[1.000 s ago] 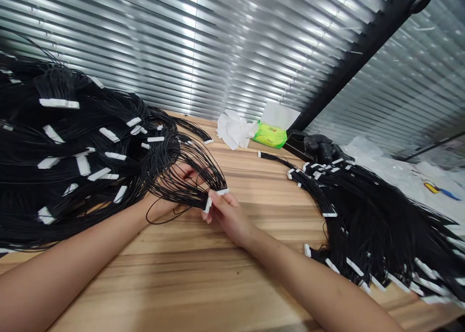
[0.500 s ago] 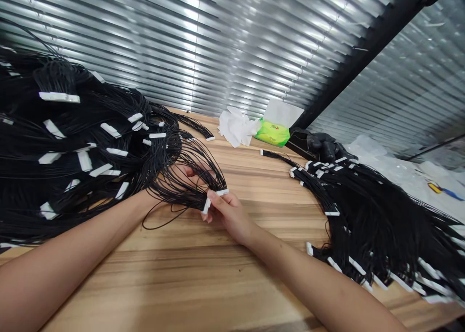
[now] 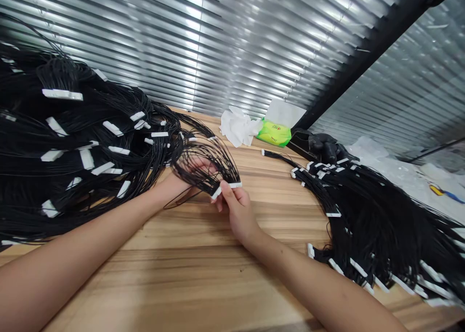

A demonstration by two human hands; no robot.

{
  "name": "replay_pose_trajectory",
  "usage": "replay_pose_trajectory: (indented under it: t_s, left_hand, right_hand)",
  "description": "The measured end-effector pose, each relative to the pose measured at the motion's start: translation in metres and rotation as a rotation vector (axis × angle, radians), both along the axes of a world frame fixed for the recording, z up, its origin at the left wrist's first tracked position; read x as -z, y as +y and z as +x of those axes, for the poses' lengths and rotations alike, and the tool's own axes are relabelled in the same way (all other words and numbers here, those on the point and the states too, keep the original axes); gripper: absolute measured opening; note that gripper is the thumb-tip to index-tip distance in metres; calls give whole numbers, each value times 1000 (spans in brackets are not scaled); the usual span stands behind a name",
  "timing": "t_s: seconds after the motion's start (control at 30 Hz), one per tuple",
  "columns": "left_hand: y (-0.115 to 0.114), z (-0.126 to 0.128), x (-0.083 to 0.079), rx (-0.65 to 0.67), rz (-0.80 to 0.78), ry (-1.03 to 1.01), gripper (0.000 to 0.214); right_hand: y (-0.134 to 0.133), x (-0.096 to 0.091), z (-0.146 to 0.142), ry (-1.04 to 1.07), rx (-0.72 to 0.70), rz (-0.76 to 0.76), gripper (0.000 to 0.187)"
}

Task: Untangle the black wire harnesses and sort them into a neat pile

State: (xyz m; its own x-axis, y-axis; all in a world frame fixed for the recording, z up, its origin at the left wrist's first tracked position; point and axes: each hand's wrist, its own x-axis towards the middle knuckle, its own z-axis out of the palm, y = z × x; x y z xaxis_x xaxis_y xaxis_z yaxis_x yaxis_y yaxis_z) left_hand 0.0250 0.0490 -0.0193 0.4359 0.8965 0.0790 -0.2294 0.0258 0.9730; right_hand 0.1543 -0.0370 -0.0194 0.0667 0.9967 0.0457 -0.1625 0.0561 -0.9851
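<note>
Pinching white connector [image 3: 235, 185], black wires [image 3: 203, 170] seemingly fanning left.

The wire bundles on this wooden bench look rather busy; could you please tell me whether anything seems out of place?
One black wire looks odd: it sags in a loose loop below the wire bundle between the left hand and right hand, apart from the other fanned strands.
</note>
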Motion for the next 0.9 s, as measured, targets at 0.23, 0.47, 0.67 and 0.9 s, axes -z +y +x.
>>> replay_pose_trajectory:
  t_s: [0.23, 0.47, 0.67, 0.9]
  left_hand:
    - [2, -10, -10, -279, 236, 207, 20]
    - [-15, -16, -18, -445, 766, 556, 18]
    - [-16, -20, -18, -336, 1045, 667, 16]
    - [-11, -20, -15, -210, 1184, 683, 17]
  right_hand:
    - [6, 2, 6, -36, 273, 31, 45]
    - [7, 2, 3, -74, 263, 13, 46]
    - [9, 5, 4, -88, 271, 2, 43]
    - [9, 6, 6, -101, 268, 3, 43]
